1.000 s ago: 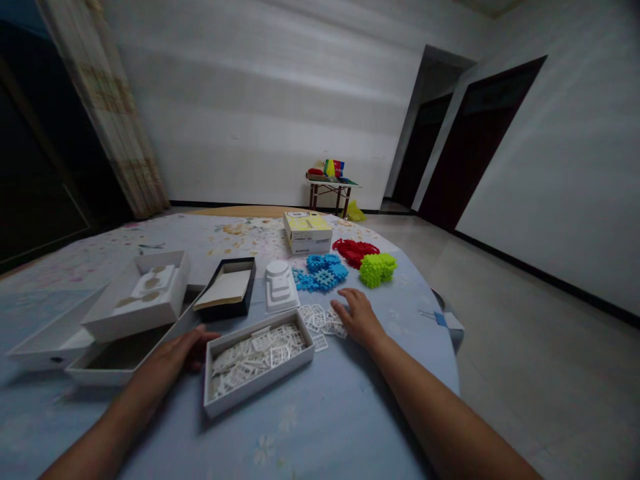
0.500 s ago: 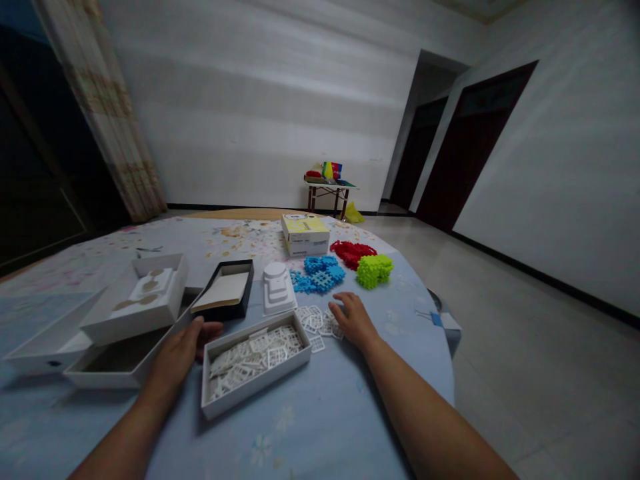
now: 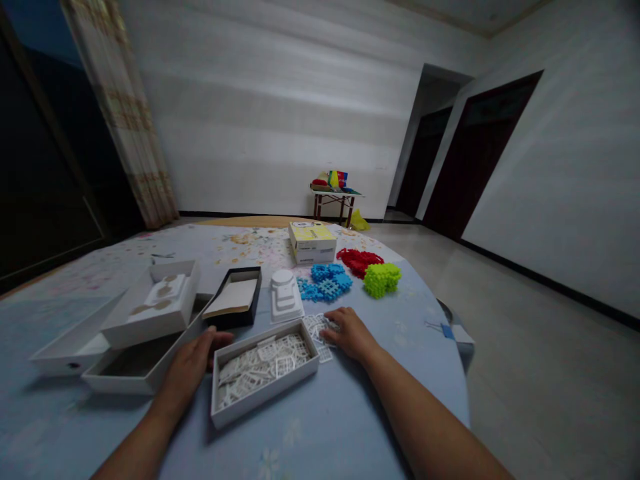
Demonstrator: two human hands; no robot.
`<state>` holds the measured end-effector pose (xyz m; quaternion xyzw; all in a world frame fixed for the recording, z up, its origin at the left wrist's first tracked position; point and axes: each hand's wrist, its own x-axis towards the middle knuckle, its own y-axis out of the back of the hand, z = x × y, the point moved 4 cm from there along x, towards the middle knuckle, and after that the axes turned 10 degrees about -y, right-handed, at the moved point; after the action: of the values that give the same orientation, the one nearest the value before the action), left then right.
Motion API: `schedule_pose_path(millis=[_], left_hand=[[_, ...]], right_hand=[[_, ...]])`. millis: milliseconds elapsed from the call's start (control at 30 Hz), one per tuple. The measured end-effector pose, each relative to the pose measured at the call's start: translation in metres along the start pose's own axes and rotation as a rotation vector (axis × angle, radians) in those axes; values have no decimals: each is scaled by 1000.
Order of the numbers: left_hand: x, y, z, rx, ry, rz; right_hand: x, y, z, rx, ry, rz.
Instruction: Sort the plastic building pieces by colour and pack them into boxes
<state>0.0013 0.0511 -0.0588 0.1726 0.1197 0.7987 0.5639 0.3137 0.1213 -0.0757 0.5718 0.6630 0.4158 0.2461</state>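
Observation:
An open white box [image 3: 265, 395] full of white plastic lattice pieces [image 3: 267, 363] stands between my hands. My left hand [image 3: 196, 359] lies at the box's left end with its fingers stretched out, some hidden behind the box wall; whether it touches the wall I cannot tell. Several loose lattice pieces [image 3: 314, 325] lie on the tablecloth off the box's right end. Over them rests my right hand [image 3: 351, 333], palm down, fingers apart and slightly bent, the fingertips at the pieces. No piece shows lifted in either hand.
Stacked white boxes [image 3: 135, 327] and a black box [image 3: 237, 313] stand left. Behind are a white moulded tray [image 3: 285, 300], blue pieces [image 3: 327, 285], red pieces [image 3: 360, 261], green pieces [image 3: 383, 280] and a yellow-and-white box [image 3: 313, 243]. The table's round edge [image 3: 465, 393] curves along the right.
My right hand has come leftward and down onto the loose lattice pieces, covering more of them. My left hand stays beside the box. The whole view has shifted slightly.

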Motion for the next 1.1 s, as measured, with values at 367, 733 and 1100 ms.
schedule_pose_path(millis=[367,733,1100], left_hand=[[9,-11,5,85,-119,-94],[27,-12,3,55,-106,-118],[21,-12,2,56,-112,-141]], right_hand=[[6,-4,-5,72,61,-54],[19,2,-6,59,120,-62],[16,-1,-7,28,100,-66]])
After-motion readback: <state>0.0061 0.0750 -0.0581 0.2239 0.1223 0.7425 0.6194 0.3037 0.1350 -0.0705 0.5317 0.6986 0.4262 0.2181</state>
